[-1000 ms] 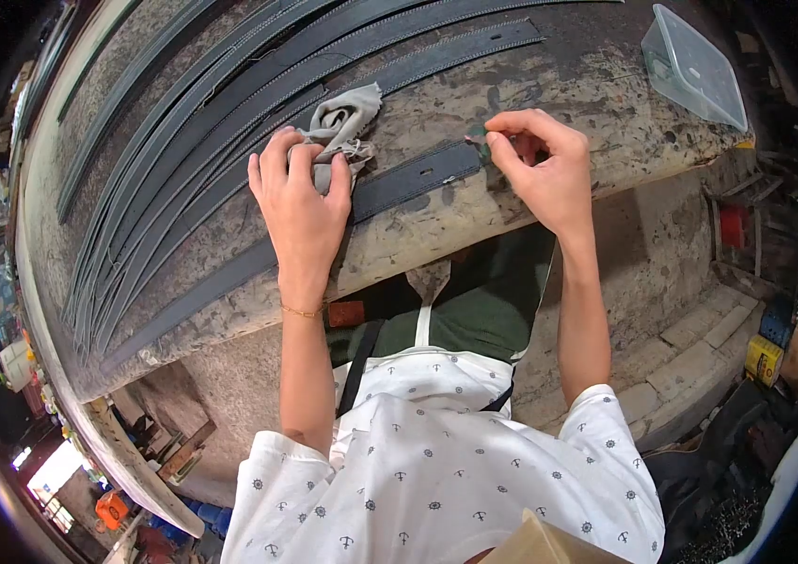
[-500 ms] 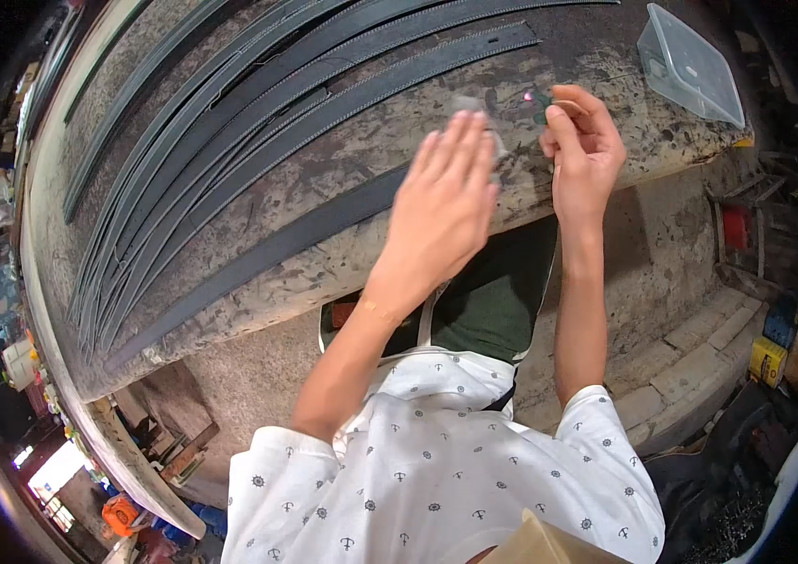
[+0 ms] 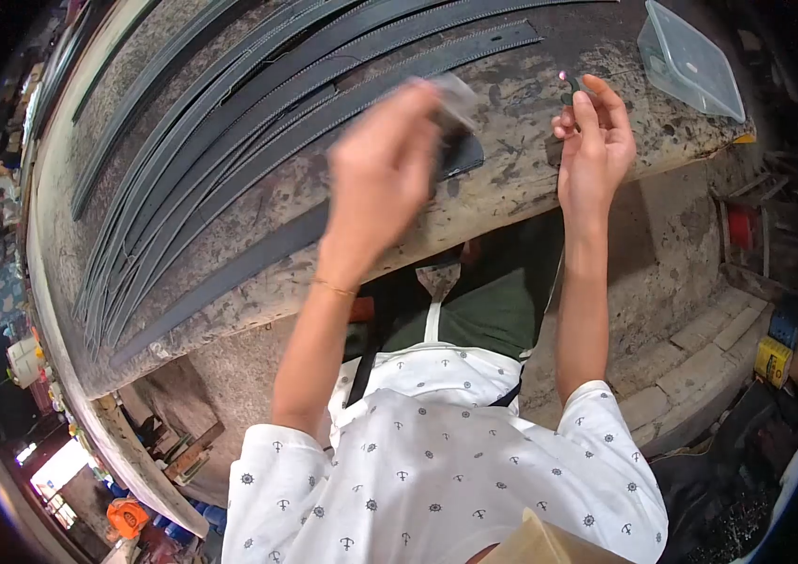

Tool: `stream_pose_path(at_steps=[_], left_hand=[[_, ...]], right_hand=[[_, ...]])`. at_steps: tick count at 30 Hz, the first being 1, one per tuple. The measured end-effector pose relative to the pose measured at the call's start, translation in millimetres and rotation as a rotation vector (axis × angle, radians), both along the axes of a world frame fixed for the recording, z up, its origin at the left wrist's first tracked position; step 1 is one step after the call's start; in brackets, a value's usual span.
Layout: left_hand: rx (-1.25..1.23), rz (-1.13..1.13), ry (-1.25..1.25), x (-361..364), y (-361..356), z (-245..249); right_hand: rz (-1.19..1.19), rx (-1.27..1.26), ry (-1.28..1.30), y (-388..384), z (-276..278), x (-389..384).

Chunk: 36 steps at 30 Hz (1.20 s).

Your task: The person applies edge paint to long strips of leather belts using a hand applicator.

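Observation:
My left hand (image 3: 385, 169), blurred by motion, is raised over the front strap, its fingers closed on a greyish cloth-like piece (image 3: 458, 99). Beneath it a dark flat strap (image 3: 267, 246) lies along the bench's front edge, its end showing just right of the hand. To the right, my right hand (image 3: 598, 141) pinches a small dark green object (image 3: 572, 91) with a bright pinkish spot at its tip. Several long dark stitched straps (image 3: 323, 80) lie fanned out behind the left hand.
A clear plastic box (image 3: 695, 66) stands at the back right of the stained bench (image 3: 521, 169). Below on the right are a metal frame (image 3: 747, 226) and a yellow box (image 3: 772, 360). At the lower left an orange item (image 3: 126, 516) is visible.
My left hand has moved left from above the strap's end and turned from flat to closed around the grey piece. My right hand has shifted slightly right with the green object.

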<state>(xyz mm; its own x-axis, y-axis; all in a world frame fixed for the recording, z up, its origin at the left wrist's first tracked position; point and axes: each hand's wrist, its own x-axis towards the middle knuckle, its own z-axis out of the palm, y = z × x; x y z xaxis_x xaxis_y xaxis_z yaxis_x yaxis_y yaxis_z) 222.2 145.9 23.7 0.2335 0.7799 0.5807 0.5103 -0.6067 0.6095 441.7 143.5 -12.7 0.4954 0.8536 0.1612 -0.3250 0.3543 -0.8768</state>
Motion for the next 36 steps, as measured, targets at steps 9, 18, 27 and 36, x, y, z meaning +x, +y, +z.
stream_pose_path(at_steps=[9, 18, 27, 36], left_hand=[[-0.165, -0.253, 0.357, 4.2, -1.7, -7.7], [-0.163, 0.188, 0.048, -36.8, -5.0, 7.6], [-0.032, -0.134, 0.483, 12.2, -30.6, -10.9], [-0.005, -0.037, 0.313, 2.0, -19.3, -17.7]], right_hand=[[0.009, -0.004, -0.029, 1.7, -2.7, 1.1], [0.005, -0.005, -0.122, 0.0, -3.4, 1.1], [0.002, -0.019, -0.141, 0.5, -3.6, 0.4], [0.297, -0.069, -0.55, -15.3, 2.8, 4.4]])
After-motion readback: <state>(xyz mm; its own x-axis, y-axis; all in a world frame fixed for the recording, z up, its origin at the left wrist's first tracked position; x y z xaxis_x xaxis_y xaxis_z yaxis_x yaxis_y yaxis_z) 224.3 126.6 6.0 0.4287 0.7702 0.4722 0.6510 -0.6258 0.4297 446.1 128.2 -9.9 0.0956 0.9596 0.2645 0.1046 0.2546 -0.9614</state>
